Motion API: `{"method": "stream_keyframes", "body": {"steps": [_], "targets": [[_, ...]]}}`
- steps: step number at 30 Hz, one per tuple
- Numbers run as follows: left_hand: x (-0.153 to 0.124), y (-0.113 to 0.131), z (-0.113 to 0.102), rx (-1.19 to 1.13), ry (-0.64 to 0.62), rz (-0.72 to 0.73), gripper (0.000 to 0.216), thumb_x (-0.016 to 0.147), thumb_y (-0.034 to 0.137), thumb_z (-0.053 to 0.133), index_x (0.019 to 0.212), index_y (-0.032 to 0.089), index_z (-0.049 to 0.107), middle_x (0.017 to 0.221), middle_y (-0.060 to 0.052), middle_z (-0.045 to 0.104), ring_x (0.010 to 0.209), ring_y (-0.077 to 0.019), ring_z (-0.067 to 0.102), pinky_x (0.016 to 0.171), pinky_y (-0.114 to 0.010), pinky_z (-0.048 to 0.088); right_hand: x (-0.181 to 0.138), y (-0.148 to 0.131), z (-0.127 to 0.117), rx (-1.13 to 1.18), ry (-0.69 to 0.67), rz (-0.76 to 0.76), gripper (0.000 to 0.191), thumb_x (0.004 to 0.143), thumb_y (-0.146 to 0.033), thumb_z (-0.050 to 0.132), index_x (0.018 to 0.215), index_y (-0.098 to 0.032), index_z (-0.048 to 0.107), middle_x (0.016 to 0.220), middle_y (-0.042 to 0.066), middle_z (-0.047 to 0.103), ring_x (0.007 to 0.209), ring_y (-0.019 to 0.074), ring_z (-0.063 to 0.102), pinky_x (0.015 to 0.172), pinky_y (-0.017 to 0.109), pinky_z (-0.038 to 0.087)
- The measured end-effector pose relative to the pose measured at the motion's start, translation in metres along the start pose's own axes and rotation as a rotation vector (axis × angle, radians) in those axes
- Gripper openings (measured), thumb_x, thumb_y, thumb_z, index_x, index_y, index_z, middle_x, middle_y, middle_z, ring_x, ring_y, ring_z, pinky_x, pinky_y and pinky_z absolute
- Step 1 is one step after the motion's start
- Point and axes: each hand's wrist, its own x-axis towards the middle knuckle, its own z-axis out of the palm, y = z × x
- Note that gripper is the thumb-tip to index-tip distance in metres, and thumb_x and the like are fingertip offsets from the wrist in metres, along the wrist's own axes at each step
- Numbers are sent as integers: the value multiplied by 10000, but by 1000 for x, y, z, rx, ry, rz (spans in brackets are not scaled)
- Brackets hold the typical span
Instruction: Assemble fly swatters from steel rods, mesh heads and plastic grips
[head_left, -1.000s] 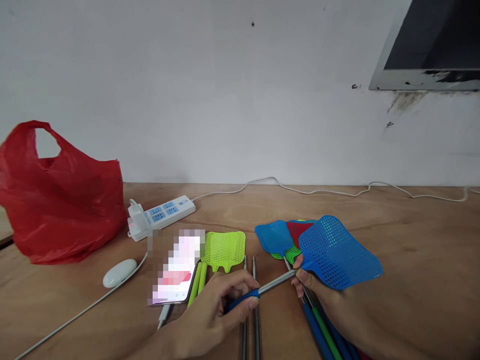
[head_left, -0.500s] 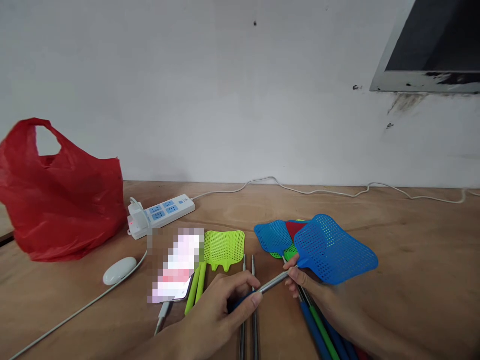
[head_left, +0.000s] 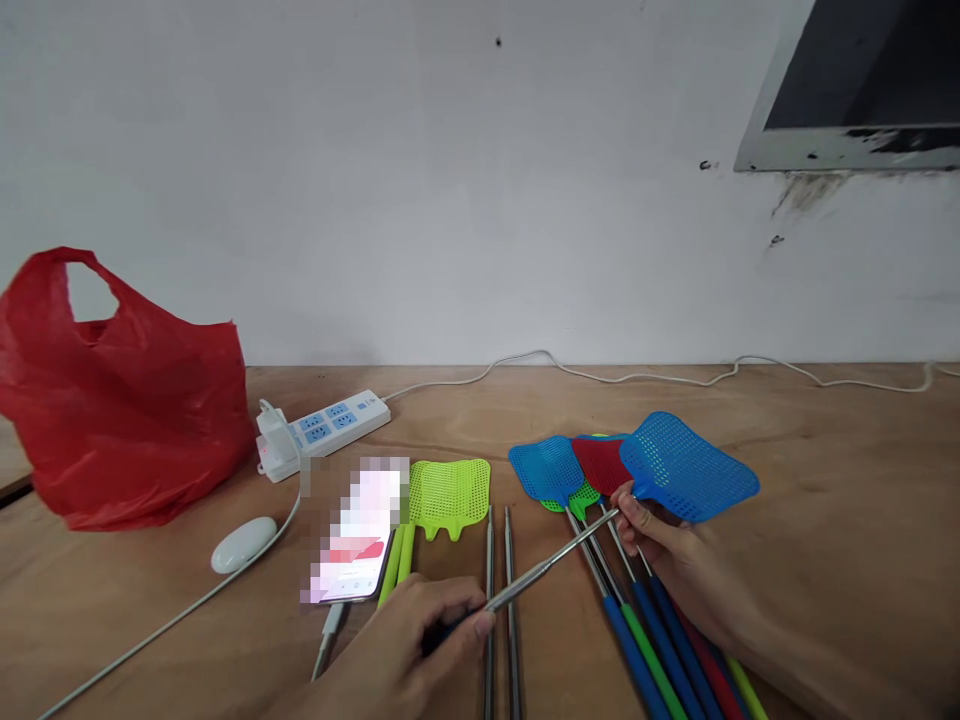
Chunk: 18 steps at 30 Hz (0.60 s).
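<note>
My right hand [head_left: 660, 535] pinches the neck of a blue fly swatter head [head_left: 686, 467], held a little above the wooden table [head_left: 825, 480]. A thin telescopic metal rod [head_left: 555, 562] runs from that head down to my left hand [head_left: 420, 650], which is closed on the rod's dark blue grip end. Under my right hand lies a fan of finished swatters [head_left: 570, 470] in blue, red and green, their coloured handles pointing towards me. A loose green swatter head [head_left: 448, 493] lies beside two bare metal rods [head_left: 499, 600].
A red plastic bag [head_left: 120, 400] stands at the left. A white power strip [head_left: 319, 427], a white mouse [head_left: 242, 543] with its cable, and a phone [head_left: 358, 545] lie in front of it. A white cable [head_left: 675, 375] runs along the wall.
The rod has been drawn out longer: my right hand moved the blue head up and right, while my left hand slid back towards me along the handle.
</note>
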Motion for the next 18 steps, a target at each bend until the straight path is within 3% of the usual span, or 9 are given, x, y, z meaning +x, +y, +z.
{"method": "stream_keyframes", "body": {"steps": [6, 12, 18], "targets": [[6, 5, -1, -12, -24, 21, 458, 1012, 542, 361, 721, 205, 468, 679, 23, 437, 654, -153, 419, 595, -260, 301, -5, 3, -1, 31, 34, 27, 340, 517, -437, 947, 689, -215, 756, 659, 3, 664, 615, 122, 585, 536, 216, 487], [19, 10, 8, -73, -50, 81, 441, 1017, 513, 386, 737, 196, 507, 621, 51, 377, 572, -123, 348, 535, -256, 255, -27, 18, 18, -83, -141, 123, 352, 639, -510, 868, 801, -216, 764, 674, 19, 700, 604, 142, 610, 534, 249, 500], [22, 11, 17, -97, -36, 86, 420, 1026, 491, 396, 787, 191, 566, 654, 40, 465, 612, -128, 425, 564, -244, 299, -36, 20, 29, -88, -181, 172, 410, 644, -557, 843, 830, -207, 736, 670, 9, 700, 611, 138, 617, 528, 241, 490]]}}
